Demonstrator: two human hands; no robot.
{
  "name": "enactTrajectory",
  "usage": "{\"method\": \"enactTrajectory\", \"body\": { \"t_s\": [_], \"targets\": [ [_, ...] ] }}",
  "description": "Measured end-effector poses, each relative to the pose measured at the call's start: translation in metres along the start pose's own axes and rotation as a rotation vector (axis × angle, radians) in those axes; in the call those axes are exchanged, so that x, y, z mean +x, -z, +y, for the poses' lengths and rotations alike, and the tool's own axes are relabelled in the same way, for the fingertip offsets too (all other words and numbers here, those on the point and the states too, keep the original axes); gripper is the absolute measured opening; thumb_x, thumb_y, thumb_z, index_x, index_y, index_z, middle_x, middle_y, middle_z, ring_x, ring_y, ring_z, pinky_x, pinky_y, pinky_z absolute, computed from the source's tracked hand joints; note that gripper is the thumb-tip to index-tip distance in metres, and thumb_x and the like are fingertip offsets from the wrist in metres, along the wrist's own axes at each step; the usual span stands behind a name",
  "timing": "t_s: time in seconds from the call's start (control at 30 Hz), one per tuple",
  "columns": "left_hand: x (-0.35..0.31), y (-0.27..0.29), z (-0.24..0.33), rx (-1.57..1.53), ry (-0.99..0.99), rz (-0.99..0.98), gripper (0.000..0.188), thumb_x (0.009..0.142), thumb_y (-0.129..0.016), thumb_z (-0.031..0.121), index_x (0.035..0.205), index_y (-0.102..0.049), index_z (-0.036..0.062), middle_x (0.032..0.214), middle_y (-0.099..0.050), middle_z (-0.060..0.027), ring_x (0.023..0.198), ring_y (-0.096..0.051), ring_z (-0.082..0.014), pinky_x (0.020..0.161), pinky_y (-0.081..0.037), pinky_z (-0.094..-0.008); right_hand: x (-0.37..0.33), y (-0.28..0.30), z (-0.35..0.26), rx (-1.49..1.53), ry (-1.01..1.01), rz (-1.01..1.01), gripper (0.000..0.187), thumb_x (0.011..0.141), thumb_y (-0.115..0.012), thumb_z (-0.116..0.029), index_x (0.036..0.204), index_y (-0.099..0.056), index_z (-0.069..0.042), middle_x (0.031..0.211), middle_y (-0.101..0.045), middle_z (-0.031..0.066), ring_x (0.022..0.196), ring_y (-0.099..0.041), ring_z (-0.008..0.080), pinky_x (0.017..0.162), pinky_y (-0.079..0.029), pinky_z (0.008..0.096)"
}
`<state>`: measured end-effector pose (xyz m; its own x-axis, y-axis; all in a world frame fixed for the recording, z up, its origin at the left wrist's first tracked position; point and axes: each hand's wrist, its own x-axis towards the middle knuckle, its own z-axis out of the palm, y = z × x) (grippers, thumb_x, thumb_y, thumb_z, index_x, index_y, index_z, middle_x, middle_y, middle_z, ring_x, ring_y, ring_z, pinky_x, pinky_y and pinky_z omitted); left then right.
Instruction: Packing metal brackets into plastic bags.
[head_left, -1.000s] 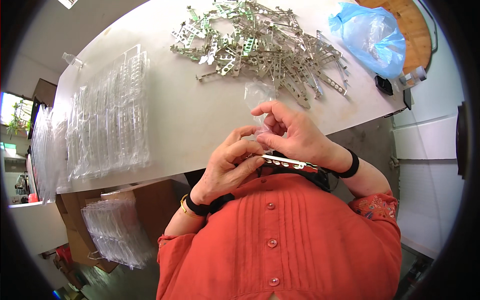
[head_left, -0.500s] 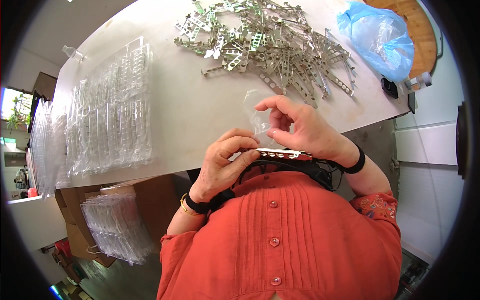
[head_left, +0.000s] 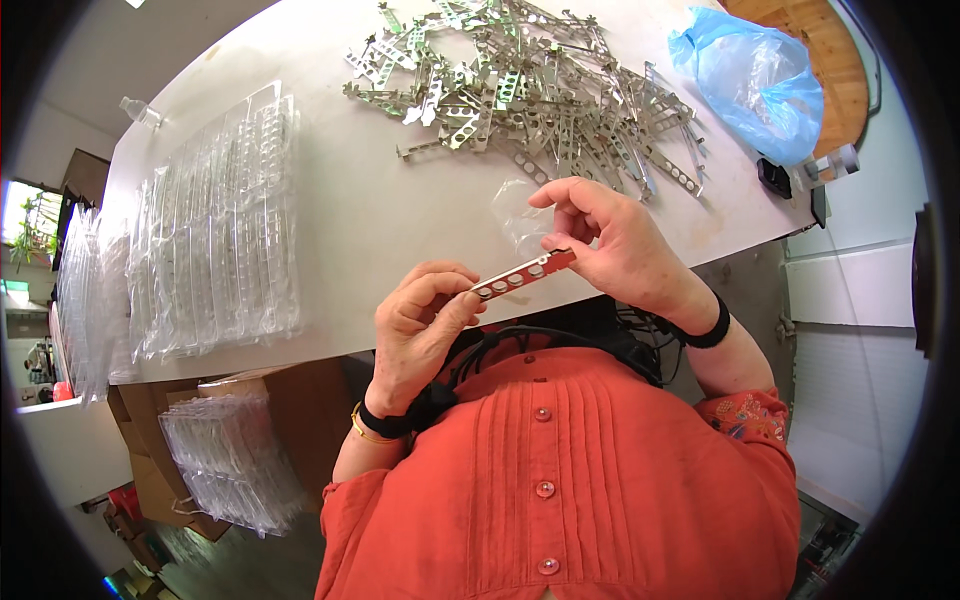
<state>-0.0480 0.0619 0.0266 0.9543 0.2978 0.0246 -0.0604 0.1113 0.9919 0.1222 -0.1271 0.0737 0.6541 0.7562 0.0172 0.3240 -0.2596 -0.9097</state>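
My left hand (head_left: 425, 325) pinches one end of a narrow metal strip (head_left: 526, 275) with a row of round holes. The strip slants up to the right, and its face looks red from the shirt's reflection. At its far end is my right hand (head_left: 605, 235), the thumb close to or touching the metal. A thin piece of clear plastic film (head_left: 518, 213) hangs at the right fingertips, seemingly pinched there; the exact grip is hard to see. The right index finger is curved away from the thumb. Beyond both hands lies a heap of similar metal strips (head_left: 530, 95).
Clear plastic trays (head_left: 215, 220) lie on the left of the white table (head_left: 365, 240). More trays (head_left: 235, 455) fill a cardboard box (head_left: 310, 415) below the edge. A blue plastic bag (head_left: 755, 85) and a small black object (head_left: 774, 178) sit at the right.
The metal strip has risen from near my shirt to above the table edge and tilted up to the right. My left hand moved left; my right hand shifted slightly right and up.
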Motion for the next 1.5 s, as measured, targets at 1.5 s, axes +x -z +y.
{"method": "enactTrajectory", "body": {
  "t_s": [1.5],
  "targets": [
    [-0.002,-0.027,0.004,0.424,-0.340,0.318,0.010,0.087,-0.069,-0.008,0.092,-0.062,-0.0022,0.101,-0.063,-0.0098,0.074,-0.059,-0.0104,0.062,-0.051,-0.0238,-0.004,-0.040,-0.008,-0.229,0.343,0.334,0.036,0.089,-0.067,0.004,0.122,-0.059,-0.006,0.088,-0.062,0.0090,0.069,-0.064,0.0232,0.060,-0.052,0.0345]
  ]
}}
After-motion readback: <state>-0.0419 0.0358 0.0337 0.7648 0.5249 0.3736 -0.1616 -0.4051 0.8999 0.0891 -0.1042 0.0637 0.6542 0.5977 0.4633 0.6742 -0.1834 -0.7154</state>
